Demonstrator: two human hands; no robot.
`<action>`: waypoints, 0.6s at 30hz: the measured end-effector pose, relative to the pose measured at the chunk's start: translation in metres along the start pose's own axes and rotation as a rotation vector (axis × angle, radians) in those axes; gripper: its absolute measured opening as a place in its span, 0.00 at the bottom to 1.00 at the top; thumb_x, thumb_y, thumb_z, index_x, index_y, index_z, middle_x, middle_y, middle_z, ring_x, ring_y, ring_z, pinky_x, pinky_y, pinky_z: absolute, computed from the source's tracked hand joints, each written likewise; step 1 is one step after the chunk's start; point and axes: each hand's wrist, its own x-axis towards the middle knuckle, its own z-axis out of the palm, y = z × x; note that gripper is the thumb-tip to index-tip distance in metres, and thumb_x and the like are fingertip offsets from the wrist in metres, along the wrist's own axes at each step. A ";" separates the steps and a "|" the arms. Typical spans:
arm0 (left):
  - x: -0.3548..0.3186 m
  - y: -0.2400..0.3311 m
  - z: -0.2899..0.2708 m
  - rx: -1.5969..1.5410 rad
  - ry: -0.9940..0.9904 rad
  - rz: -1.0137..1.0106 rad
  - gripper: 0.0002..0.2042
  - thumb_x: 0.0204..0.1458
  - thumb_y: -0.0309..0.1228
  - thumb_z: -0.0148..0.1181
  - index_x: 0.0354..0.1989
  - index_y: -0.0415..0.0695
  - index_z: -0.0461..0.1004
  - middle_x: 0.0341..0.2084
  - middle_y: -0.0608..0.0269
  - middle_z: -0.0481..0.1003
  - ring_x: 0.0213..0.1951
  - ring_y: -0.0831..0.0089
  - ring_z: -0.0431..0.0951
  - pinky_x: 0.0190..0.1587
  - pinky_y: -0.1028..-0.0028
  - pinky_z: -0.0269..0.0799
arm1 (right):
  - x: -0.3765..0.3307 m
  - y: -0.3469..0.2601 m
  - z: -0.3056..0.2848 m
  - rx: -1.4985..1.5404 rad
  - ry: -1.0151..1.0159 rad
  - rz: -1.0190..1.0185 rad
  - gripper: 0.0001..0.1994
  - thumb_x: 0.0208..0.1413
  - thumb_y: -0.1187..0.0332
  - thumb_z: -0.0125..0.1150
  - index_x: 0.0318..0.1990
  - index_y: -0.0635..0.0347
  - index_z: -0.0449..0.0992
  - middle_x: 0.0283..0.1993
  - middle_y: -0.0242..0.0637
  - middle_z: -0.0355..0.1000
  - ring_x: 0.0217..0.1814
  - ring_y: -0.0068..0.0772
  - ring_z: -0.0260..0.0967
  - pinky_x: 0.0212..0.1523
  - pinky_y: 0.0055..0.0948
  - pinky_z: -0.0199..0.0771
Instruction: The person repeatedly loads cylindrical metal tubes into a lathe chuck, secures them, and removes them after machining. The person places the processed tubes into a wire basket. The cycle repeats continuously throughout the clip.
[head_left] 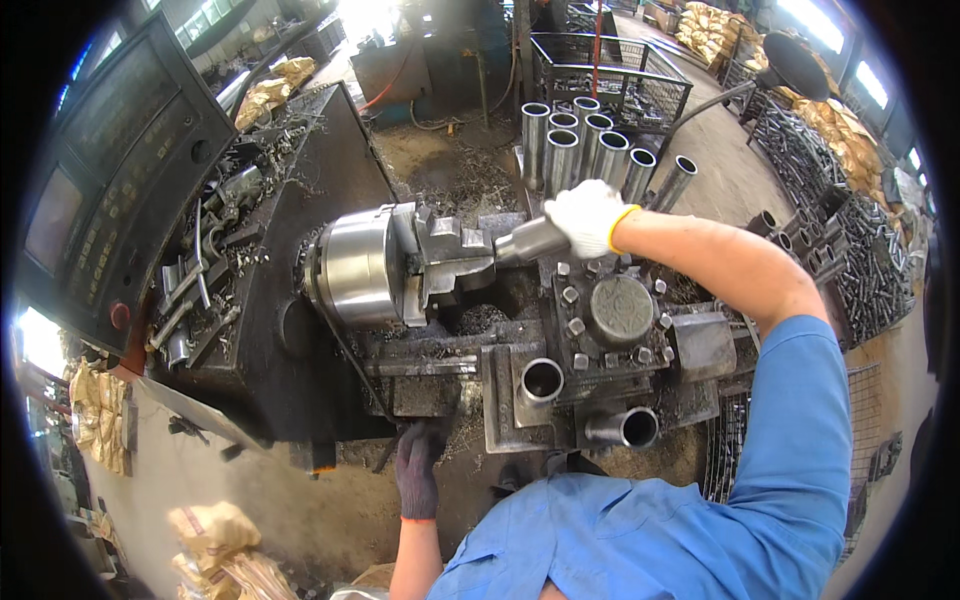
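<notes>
My right hand [585, 217], in a white glove with a yellow cuff, is closed round a grey stepped metal tube [533, 241]. The narrower end of the tube is at the jaws [458, 250] of the shiny lathe chuck [360, 265]. Whether it touches the jaws I cannot make out. Lower down, my left hand [417, 470] wears a dark glove with an orange cuff. Its fingers are curled at the lower end of a long dark bar [352, 350] that slants down from the chuck. A square tool post [620, 310] with several bolts stands below my right forearm.
Several metal tubes [562, 150] stand upright beyond my right hand. Two short tubes, one upright [541, 380] and one lying [625, 428], rest on the carriage. A control panel [120, 190] rises at left; a lamp arm [715, 98] reaches in at right. Wire bins [845, 210] hold metal parts.
</notes>
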 end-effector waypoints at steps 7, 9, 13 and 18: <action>-0.032 -0.061 -0.017 -0.496 0.213 -0.398 0.26 0.67 0.44 0.64 0.67 0.41 0.73 0.51 0.55 0.80 0.51 0.63 0.82 0.57 0.59 0.78 | 0.064 0.004 0.059 0.396 -0.252 -0.109 0.39 0.39 0.49 0.78 0.57 0.68 0.78 0.53 0.57 0.81 0.56 0.58 0.80 0.58 0.47 0.78; -0.030 -0.068 -0.023 -0.430 0.211 -0.410 0.26 0.66 0.44 0.65 0.67 0.42 0.73 0.49 0.57 0.80 0.49 0.65 0.82 0.56 0.60 0.79 | 0.068 -0.004 0.059 0.402 -0.278 -0.122 0.40 0.41 0.49 0.77 0.60 0.67 0.77 0.55 0.57 0.80 0.58 0.57 0.79 0.60 0.48 0.78; -0.012 -0.076 -0.025 -0.381 0.184 -0.303 0.23 0.66 0.45 0.64 0.63 0.43 0.76 0.44 0.61 0.80 0.45 0.69 0.81 0.51 0.65 0.79 | 0.068 -0.015 0.047 0.494 -0.209 -0.204 0.45 0.46 0.48 0.75 0.68 0.68 0.68 0.60 0.60 0.77 0.60 0.60 0.77 0.62 0.48 0.77; 0.002 -0.090 -0.058 -0.487 0.513 -0.243 0.19 0.67 0.48 0.63 0.51 0.44 0.79 0.31 0.65 0.79 0.35 0.73 0.79 0.40 0.70 0.76 | 0.069 -0.004 0.043 0.294 -0.492 -0.046 0.33 0.44 0.45 0.77 0.50 0.64 0.84 0.50 0.55 0.83 0.50 0.53 0.82 0.54 0.47 0.80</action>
